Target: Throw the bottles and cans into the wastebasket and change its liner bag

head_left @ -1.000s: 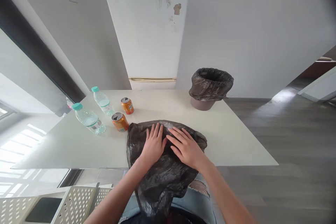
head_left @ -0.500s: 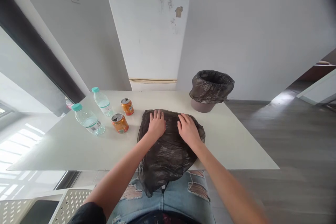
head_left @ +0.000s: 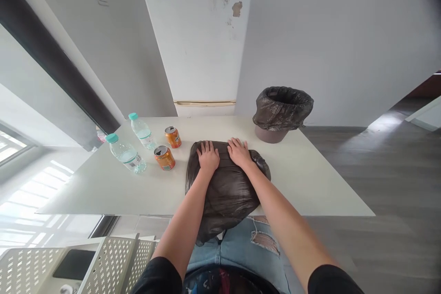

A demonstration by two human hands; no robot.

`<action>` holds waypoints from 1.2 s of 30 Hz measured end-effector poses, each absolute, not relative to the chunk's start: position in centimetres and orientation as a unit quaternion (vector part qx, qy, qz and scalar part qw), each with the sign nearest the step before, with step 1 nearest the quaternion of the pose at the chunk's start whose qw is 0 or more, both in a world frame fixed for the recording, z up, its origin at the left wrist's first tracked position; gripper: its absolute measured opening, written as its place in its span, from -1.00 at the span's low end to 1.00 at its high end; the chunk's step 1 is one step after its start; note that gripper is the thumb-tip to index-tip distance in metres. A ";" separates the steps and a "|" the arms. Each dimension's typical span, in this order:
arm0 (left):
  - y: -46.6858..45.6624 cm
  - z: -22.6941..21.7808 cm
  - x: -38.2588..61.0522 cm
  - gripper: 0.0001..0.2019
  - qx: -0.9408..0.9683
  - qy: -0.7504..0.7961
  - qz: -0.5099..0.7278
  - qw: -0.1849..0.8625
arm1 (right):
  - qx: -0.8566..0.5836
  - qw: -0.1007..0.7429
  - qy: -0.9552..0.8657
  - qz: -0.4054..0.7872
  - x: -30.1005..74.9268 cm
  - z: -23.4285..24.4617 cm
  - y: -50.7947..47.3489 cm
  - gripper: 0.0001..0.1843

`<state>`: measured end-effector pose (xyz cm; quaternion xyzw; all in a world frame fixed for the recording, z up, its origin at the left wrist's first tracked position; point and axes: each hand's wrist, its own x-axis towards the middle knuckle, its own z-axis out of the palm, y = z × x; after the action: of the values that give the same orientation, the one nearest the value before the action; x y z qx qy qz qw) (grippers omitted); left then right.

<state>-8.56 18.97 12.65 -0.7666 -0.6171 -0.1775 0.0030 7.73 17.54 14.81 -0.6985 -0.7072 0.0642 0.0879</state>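
A black plastic garbage bag point(head_left: 230, 188) lies across the front of the white table point(head_left: 303, 179), its lower end hanging over the edge toward my jeans. My left hand point(head_left: 208, 156) rests flat on the bag's far left part, fingers spread. On the far middle part lies my right hand point(head_left: 239, 151), also flat with fingers stretched out. To the left stand two orange drink cans, a nearer can point(head_left: 164, 158) and a farther can point(head_left: 172, 137). Beyond them are a nearer clear bottle point(head_left: 127, 154) and a farther clear bottle point(head_left: 142, 131), both with teal caps.
A brown bin point(head_left: 272, 135) lined with a black bag point(head_left: 284, 109) stands at the table's back right. Behind the table is a white refrigerator point(head_left: 200, 46). Perforated pale baskets point(head_left: 106, 266) sit below at the lower left.
My right hand has shifted left and farther away, nearer my left hand. The bag beneath looks smoother and pulled flatter. The camera view has shifted slightly.
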 end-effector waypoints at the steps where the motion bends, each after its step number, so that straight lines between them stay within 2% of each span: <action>1: 19.1 12.5 -9.1 -0.39 -0.764 -0.619 -0.182 0.006 | -0.701 0.079 -0.705 0.071 8.4 14.7 17.5 -0.35; 11: 20.3 13.0 -13.5 -0.43 -0.742 -0.642 -0.192 0.022 | -0.723 0.051 -0.683 0.091 9.9 14.5 17.9 -0.30; 16: 19.3 15.3 -14.1 -0.46 -0.746 -0.637 -0.192 0.012 | -0.726 0.049 -0.680 0.089 9.8 14.4 18.0 -0.31; 19: 15.5 17.5 -14.9 -0.49 -0.754 -0.622 -0.211 0.017 | -0.727 0.047 -0.679 0.090 9.9 14.2 18.2 -0.31; 22: 9.4 18.8 -16.1 -0.66 -0.779 -0.565 -0.270 0.008 | -0.728 0.047 -0.678 0.093 9.9 13.9 18.4 -0.30; 28: -0.5 16.0 -20.1 -0.85 -0.839 -0.464 -0.282 -0.035 | -0.727 0.045 -0.679 0.095 9.8 14.1 18.2 -0.29; 29: -1.3 15.2 -20.9 -0.79 -0.852 -0.449 -0.269 -0.033 | -0.727 0.044 -0.679 0.095 9.7 14.2 18.1 -0.29; 32: -2.5 13.1 -23.3 -0.42 -0.876 -0.427 -0.223 -0.013 | -0.727 0.038 -0.679 0.101 9.6 14.5 17.9 -0.29; 33: -2.6 12.6 -24.0 -0.37 -0.880 -0.425 -0.211 -0.002 | -0.727 0.036 -0.678 0.104 9.5 14.6 17.8 -0.29; 36: -2.3 12.1 -25.5 -0.38 -0.888 -0.412 -0.201 0.016 | -0.727 0.032 -0.677 0.111 9.4 15.3 17.7 -0.30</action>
<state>-25.53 -2.31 12.14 -0.8884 -0.4125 -0.2008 0.0155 9.41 17.69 15.27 -0.7268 -0.6770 0.1112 0.0321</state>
